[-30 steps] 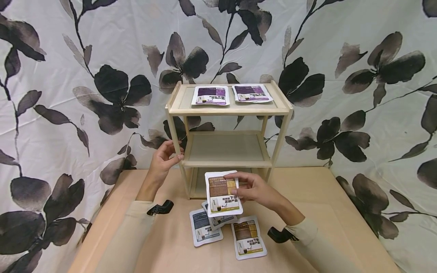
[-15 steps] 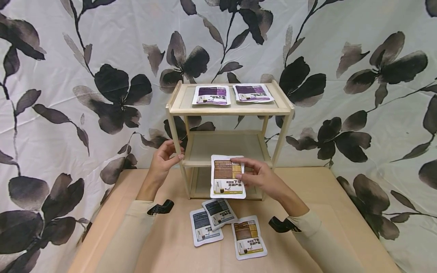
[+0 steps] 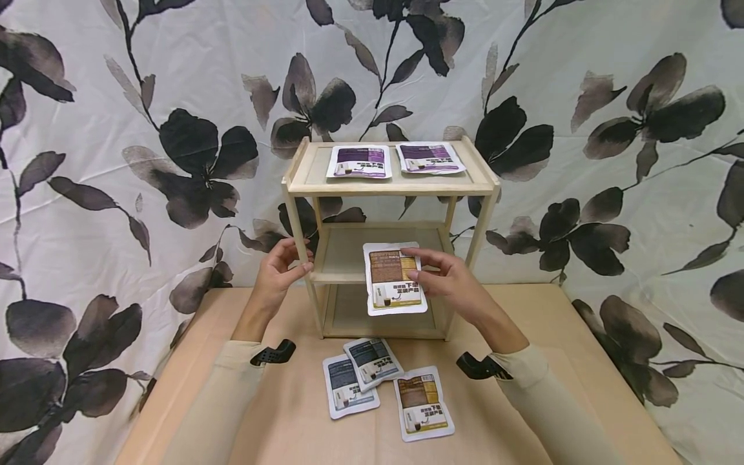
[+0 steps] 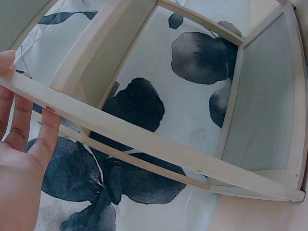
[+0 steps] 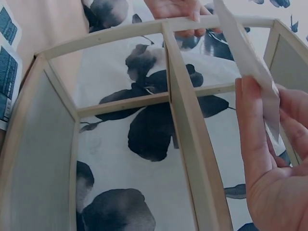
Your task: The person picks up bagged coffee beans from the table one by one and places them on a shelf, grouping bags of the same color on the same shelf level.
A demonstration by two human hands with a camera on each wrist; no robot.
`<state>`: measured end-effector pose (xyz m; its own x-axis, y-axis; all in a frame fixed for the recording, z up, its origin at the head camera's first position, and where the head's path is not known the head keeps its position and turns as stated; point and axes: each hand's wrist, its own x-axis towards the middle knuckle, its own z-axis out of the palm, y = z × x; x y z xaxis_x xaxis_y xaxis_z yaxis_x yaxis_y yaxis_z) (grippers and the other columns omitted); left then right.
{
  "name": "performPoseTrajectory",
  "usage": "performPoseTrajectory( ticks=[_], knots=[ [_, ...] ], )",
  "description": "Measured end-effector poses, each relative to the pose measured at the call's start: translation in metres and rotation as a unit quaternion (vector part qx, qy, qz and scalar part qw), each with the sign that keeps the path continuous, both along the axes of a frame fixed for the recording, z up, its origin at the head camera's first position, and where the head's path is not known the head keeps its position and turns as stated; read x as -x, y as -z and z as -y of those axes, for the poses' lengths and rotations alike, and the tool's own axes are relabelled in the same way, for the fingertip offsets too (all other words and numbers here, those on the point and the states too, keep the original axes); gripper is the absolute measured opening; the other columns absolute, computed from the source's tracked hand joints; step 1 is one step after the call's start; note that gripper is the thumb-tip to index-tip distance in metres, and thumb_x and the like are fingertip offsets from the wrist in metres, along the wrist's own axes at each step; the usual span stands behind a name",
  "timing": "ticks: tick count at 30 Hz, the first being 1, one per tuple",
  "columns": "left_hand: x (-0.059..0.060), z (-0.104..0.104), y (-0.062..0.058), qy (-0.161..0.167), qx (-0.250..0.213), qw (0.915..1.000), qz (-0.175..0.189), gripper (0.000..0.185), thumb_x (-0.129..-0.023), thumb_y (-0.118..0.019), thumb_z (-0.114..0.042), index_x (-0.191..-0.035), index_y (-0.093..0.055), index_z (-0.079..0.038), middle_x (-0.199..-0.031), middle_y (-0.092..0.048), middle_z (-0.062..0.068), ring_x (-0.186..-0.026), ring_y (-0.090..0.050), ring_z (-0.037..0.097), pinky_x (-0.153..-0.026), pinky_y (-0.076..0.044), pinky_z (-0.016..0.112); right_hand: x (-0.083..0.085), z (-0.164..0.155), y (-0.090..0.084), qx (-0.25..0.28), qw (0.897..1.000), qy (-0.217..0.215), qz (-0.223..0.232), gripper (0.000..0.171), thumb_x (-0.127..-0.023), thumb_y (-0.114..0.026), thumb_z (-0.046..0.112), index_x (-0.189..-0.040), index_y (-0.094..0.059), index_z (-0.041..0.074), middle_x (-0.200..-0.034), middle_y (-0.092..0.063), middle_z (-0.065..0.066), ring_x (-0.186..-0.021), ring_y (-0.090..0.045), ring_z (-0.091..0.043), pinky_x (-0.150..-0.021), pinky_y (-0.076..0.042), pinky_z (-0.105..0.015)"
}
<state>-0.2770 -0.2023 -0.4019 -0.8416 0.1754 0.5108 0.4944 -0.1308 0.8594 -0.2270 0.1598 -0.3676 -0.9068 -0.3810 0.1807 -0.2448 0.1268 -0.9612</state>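
Observation:
My right hand [image 3: 456, 284] pinches a white-edged pouch with a brown and yellow label [image 3: 396, 294] by its right side. The pouch overlaps the front edge of the middle shelf in the head view. In the right wrist view that pouch [image 5: 252, 62] shows edge-on between thumb and fingers. My left hand [image 3: 280, 274] holds the left front post of a pale wooden three-tier rack [image 3: 389, 279]; the left wrist view shows its fingers [image 4: 45, 134] around the post. On the top tier lie two purple-labelled pouches [image 3: 360, 162] [image 3: 430, 158], side by side.
On the tan table [image 3: 511, 400], before the rack, lie two dark blue-labelled pouches, one [image 3: 374, 363] overlapping the other [image 3: 343, 387]. A second brown-labelled pouch [image 3: 423, 403] lies to their right. A floral cloth [image 3: 581, 245] hangs behind the rack.
My right hand has lifted the brown-labelled pouch up and slightly right, from over the table pouches to before the middle shelf. The left hand has stayed on the post.

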Motion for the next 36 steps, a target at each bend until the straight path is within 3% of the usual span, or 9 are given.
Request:
performPoseTrajectory(
  ticks=[5, 11, 14, 17, 20, 22, 30, 33, 36],
  knots=[
    [0.000, 0.000, 0.001, 0.000, 0.000, 1.0000, -0.002, 0.042, -0.087, -0.068, 0.013, -0.127, -0.059, 0.002, -0.104, -0.068, 0.001, -0.102, -0.062, 0.019, -0.087, -0.055, 0.026, 0.005, -0.001, -0.002, -0.009, 0.999, 0.036, -0.001, 0.048, -0.101, -0.065, 0.024, -0.147, -0.053, 0.016, -0.118, -0.055, -0.015, -0.096, -0.067, -0.021, -0.077, -0.061, -0.038],
    [-0.001, 0.000, 0.003, 0.002, 0.000, 1.0000, 0.002, 0.042, -0.088, -0.068, 0.012, -0.127, -0.059, 0.000, -0.106, -0.068, 0.006, -0.104, -0.061, 0.025, -0.086, -0.054, 0.025, 0.011, 0.001, -0.006, -0.007, 0.998, 0.066, 0.010, 0.048, -0.103, -0.062, 0.021, -0.149, -0.051, 0.014, -0.129, -0.054, -0.015, -0.096, -0.065, -0.015, -0.076, -0.059, -0.032],
    [-0.002, 0.001, 0.003, 0.001, 0.002, 1.0000, 0.003, 0.042, -0.088, -0.069, 0.011, -0.125, -0.063, -0.009, -0.108, -0.066, 0.015, -0.104, -0.060, 0.026, -0.087, -0.054, 0.026, 0.015, 0.003, -0.009, 0.003, 0.997, 0.070, 0.015, 0.050, -0.102, -0.062, 0.017, -0.150, -0.049, 0.013, -0.134, -0.052, -0.018, -0.103, -0.066, -0.018, -0.077, -0.060, -0.031],
    [-0.003, 0.001, 0.002, 0.000, 0.003, 1.0000, 0.001, 0.042, -0.088, -0.069, 0.011, -0.125, -0.062, -0.008, -0.109, -0.064, 0.022, -0.103, -0.059, 0.026, -0.087, -0.054, 0.026, 0.019, 0.005, -0.010, 0.011, 0.997, 0.074, 0.014, 0.051, -0.101, -0.062, 0.015, -0.150, -0.048, 0.014, -0.137, -0.050, -0.020, -0.110, -0.064, -0.024, -0.079, -0.061, -0.032],
    [-0.002, 0.001, 0.002, 0.000, 0.006, 1.0000, -0.002, 0.042, -0.088, -0.069, 0.011, -0.126, -0.062, -0.007, -0.108, -0.065, 0.015, -0.103, -0.060, 0.021, -0.087, -0.054, 0.025, 0.023, 0.006, -0.011, 0.007, 0.996, 0.085, 0.004, 0.052, -0.101, -0.063, 0.016, -0.150, -0.049, 0.016, -0.138, -0.051, -0.018, -0.114, -0.061, -0.028, -0.080, -0.060, -0.030],
    [-0.001, 0.001, 0.002, 0.000, 0.008, 1.0000, -0.004, 0.042, -0.089, -0.069, 0.011, -0.126, -0.062, -0.007, -0.108, -0.066, 0.013, -0.103, -0.061, 0.020, -0.087, -0.054, 0.025, 0.026, 0.008, -0.012, 0.003, 0.995, 0.095, -0.006, 0.051, -0.101, -0.064, 0.016, -0.150, -0.049, 0.017, -0.138, -0.052, -0.017, -0.113, -0.060, -0.029, -0.079, -0.060, -0.029],
    [-0.002, 0.000, 0.002, -0.001, 0.003, 1.0000, -0.002, 0.043, -0.088, -0.069, 0.011, -0.124, -0.064, -0.012, -0.109, -0.061, 0.027, -0.101, -0.061, 0.019, -0.086, -0.055, 0.026, 0.034, 0.012, -0.009, 0.000, 0.990, 0.140, -0.015, 0.049, -0.103, -0.061, 0.018, -0.151, -0.049, 0.020, -0.126, -0.049, -0.016, -0.102, -0.057, -0.023, -0.071, -0.056, -0.024],
    [-0.001, 0.000, 0.002, -0.001, 0.001, 1.0000, -0.003, 0.044, -0.088, -0.069, 0.012, -0.124, -0.064, -0.012, -0.109, -0.062, 0.024, -0.101, -0.061, 0.019, -0.085, -0.055, 0.025, 0.037, 0.013, -0.008, -0.016, 0.987, 0.159, -0.019, 0.047, -0.104, -0.059, 0.019, -0.150, -0.051, 0.020, -0.127, -0.049, -0.015, -0.104, -0.053, -0.022, -0.078, -0.051, -0.024],
    [0.000, 0.000, 0.003, -0.002, 0.001, 1.0000, -0.005, 0.043, -0.088, -0.068, 0.012, -0.124, -0.064, -0.012, -0.107, -0.066, 0.013, -0.101, -0.061, 0.018, -0.086, -0.054, 0.026, 0.040, 0.014, -0.007, -0.026, 0.985, 0.170, -0.025, 0.044, -0.105, -0.056, 0.019, -0.148, -0.053, 0.019, -0.133, -0.050, -0.014, -0.109, -0.051, -0.022, -0.087, -0.045, -0.029]
  ],
)
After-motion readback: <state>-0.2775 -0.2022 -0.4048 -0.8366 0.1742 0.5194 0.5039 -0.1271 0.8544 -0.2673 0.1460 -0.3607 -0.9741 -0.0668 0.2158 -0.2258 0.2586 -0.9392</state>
